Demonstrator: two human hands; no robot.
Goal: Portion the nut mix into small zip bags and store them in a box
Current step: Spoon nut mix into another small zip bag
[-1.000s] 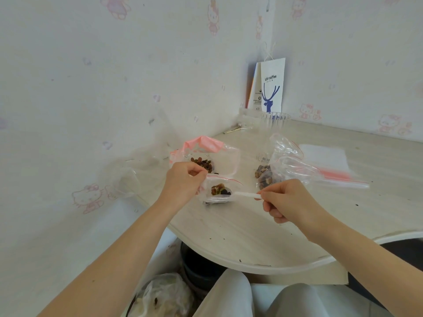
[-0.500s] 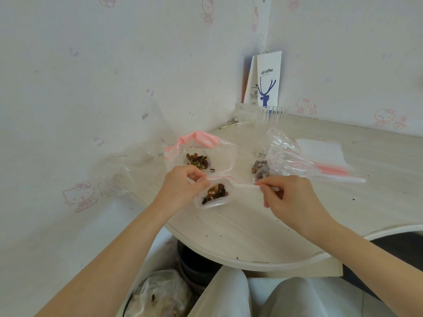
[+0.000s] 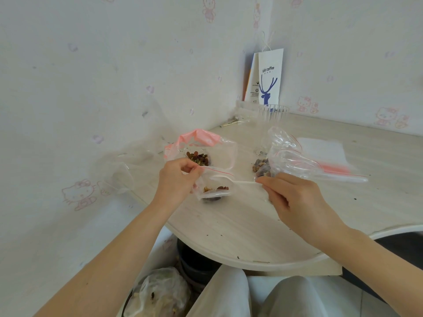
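Holding the small clear zip bag (image 3: pixel 214 188) over the pale counter (image 3: pixel 229 229), your left hand (image 3: pixel 176 181) pinches its mouth while your right hand (image 3: pixel 295 197) pinches the white plastic spoon (image 3: pixel 238 182), bowl inside. That portion looks part-filled and unsealed. At twelve o'clock lies the pink-topped bag of nut mix (image 3: pixel 199 152); at two o'clock, another clear bag holding nuts (image 3: pixel 265 165). Boxing looks undone.

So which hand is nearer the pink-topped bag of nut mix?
Left. The left hand sits just in front of the pink-topped bag, pinching the small zip bag; the right hand is farther off to its right, holding the spoon.
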